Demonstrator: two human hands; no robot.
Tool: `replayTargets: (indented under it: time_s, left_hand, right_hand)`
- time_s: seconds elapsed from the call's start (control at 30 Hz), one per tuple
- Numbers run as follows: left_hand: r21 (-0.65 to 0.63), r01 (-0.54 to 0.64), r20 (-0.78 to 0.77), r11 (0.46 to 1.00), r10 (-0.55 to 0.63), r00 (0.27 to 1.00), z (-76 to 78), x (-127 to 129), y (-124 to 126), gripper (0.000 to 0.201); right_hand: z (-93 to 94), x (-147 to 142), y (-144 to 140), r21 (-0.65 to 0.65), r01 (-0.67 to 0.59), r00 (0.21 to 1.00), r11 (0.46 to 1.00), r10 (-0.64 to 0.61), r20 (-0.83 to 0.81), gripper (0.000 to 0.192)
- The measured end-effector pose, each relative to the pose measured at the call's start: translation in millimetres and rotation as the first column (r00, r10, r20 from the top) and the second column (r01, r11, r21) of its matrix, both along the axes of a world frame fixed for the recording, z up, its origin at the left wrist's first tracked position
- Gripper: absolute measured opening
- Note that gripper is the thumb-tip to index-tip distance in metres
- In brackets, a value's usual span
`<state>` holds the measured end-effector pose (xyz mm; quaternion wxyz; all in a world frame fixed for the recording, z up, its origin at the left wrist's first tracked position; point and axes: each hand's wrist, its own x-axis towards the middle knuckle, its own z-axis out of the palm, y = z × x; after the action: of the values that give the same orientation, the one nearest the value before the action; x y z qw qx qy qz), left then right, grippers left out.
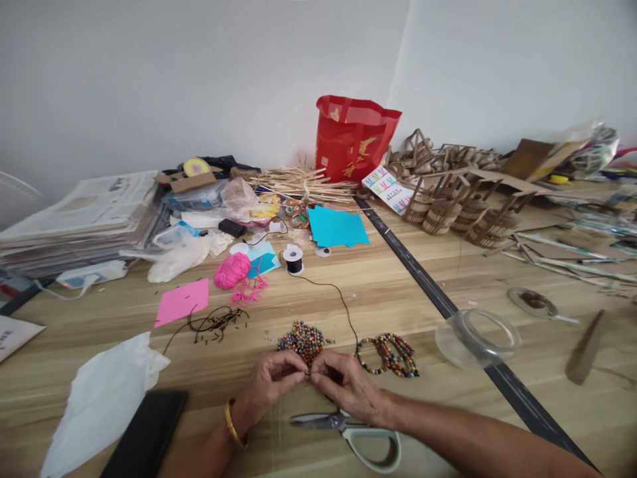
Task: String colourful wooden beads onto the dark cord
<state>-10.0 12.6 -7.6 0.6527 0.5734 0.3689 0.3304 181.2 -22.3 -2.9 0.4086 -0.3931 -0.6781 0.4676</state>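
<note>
My left hand (271, 384) and my right hand (346, 385) meet fingertip to fingertip at the near edge of the wooden table (378, 279), pinching something tiny between them, likely a bead on the black thread (338, 295). That thread runs back to a small black spool (293, 259). A heap of multicoloured beads (301, 340) lies just beyond my fingers. Finished bead bracelets (389, 353) rest to the right of my right hand. Scissors with pale handles (348, 428) lie under my right wrist.
A black phone (146, 435) and white plastic bag (102, 398) sit at the near left. Pink yarn (231, 271), pink paper (182, 301), newspapers (79, 219), a red bag (352, 138), woven baskets (448, 212) and a clear lid (478, 336) surround the work spot.
</note>
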Motion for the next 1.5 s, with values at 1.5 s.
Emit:
replayTargets:
  time_s: [1.5]
  left_hand:
    - [0.020,-0.003,-0.002,1.000,0.003,1.000,2.7,0.1,-0.4,0.025]
  right_hand:
    - [2.9,2.1,-0.4,-0.004,-0.026,1.000,1.000,0.026,0.018,0.016]
